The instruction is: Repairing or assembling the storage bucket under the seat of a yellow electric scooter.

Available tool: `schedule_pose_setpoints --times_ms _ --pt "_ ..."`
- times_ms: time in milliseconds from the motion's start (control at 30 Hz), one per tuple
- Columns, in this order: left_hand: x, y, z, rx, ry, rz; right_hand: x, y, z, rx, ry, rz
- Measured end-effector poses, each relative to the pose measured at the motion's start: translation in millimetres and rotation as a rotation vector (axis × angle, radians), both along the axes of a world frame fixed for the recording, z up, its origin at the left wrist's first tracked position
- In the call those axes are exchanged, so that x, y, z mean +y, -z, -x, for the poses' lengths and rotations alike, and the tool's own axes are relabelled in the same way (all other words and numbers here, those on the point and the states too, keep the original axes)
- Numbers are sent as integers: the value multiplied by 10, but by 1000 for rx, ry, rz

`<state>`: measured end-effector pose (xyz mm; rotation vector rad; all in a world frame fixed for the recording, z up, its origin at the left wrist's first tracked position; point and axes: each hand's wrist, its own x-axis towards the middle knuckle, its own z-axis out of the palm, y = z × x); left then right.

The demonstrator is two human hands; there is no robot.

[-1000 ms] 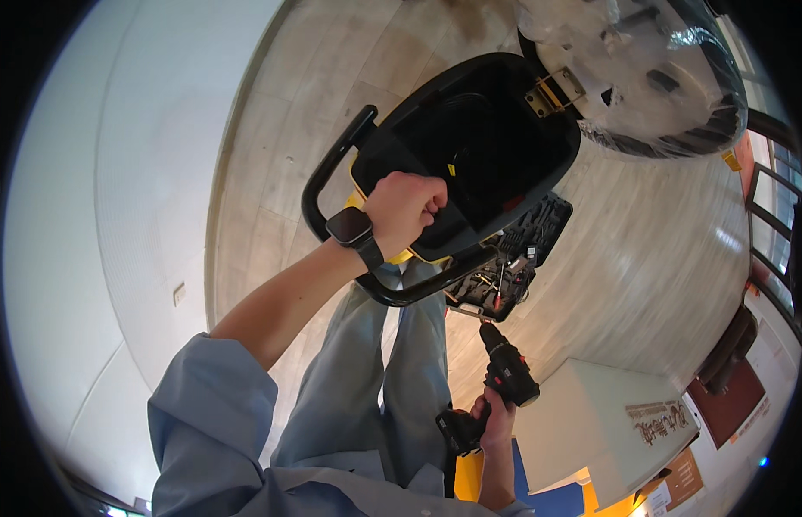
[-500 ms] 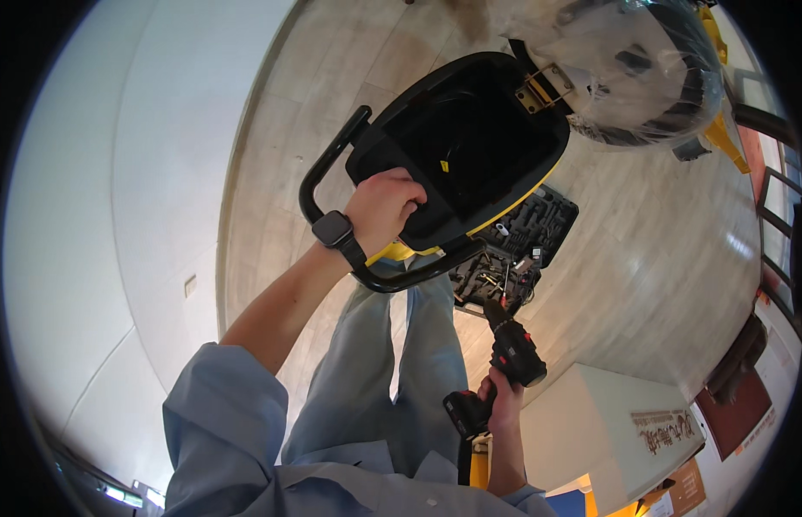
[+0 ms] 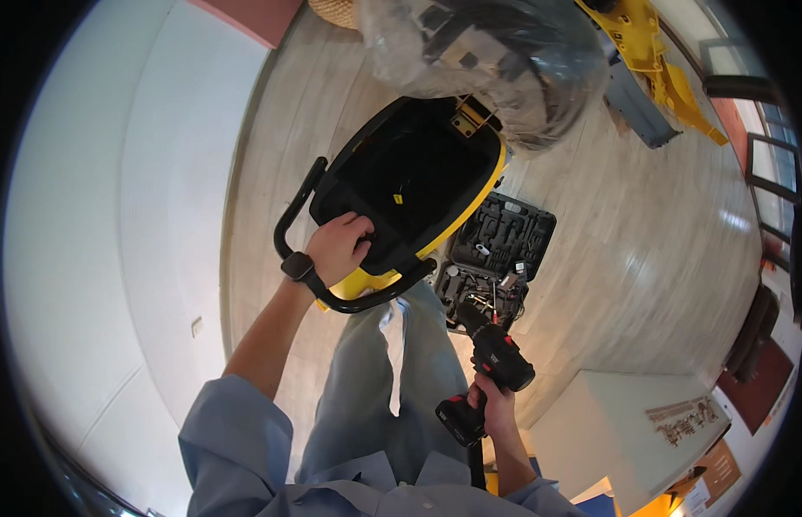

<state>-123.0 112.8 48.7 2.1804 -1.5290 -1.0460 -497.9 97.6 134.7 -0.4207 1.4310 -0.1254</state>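
Observation:
My left hand (image 3: 339, 248), with a dark watch (image 3: 298, 265) on its wrist, reaches across the black grab rail (image 3: 285, 220) to the near end of a black storage bin (image 3: 410, 177). Its fingers are curled down at the bin; what they hold, if anything, is hidden. The bin sits in a yellow body like a scooter's, and a small yellow tag (image 3: 397, 199) shows inside. In my right hand (image 3: 494, 403) is a black cordless drill (image 3: 502, 358), gripped by its handle. Its nose points up and left, toward an open tool case (image 3: 504, 233).
Beyond the bin, a raised seat-like part (image 3: 496, 60) in clear plastic joins it at a metal hinge (image 3: 472, 119). Yellow panels (image 3: 677, 86) and a grey panel (image 3: 638, 108) lie far right. A white wall (image 3: 173, 215) runs along the left; a pale cabinet (image 3: 608, 422) stands lower right.
The view has shifted, so the bin sits further left and more yellow panels show. My left hand stays at the bin's near end; my right hand still holds the drill.

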Motion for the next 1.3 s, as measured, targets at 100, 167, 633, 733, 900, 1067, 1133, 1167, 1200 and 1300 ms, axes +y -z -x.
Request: schedule_pose_setpoints --times_ms 100,167,633,733,900,1067,1133,1167,1200,1300 --pt "-8 -8 32 7 -99 62 -35 -180 -75 -102 -10 38" --pt "11 56 52 29 -44 45 -79 -278 -192 -149 -20 74" --pt "-240 81 -362 -196 682 106 53 -496 -912 -96 50 129" --pt "-332 164 -467 -140 793 198 207 -565 -1178 -10 158 121" --pt "-618 357 -580 -88 1204 258 614 -559 -1675 84 415 112" --pt "-753 524 -562 -53 1332 293 831 -719 -2113 92 584 136" --pt "-727 589 -627 24 1280 322 872 -771 -2173 97 606 124" --pt "-721 618 -662 87 1225 347 883 -788 -2181 89 586 129" --pt "-718 635 -685 97 1232 348 894 -793 -2178 79 566 133" --pt "-689 641 -782 108 1179 450 909 -753 -2143 69 537 149"
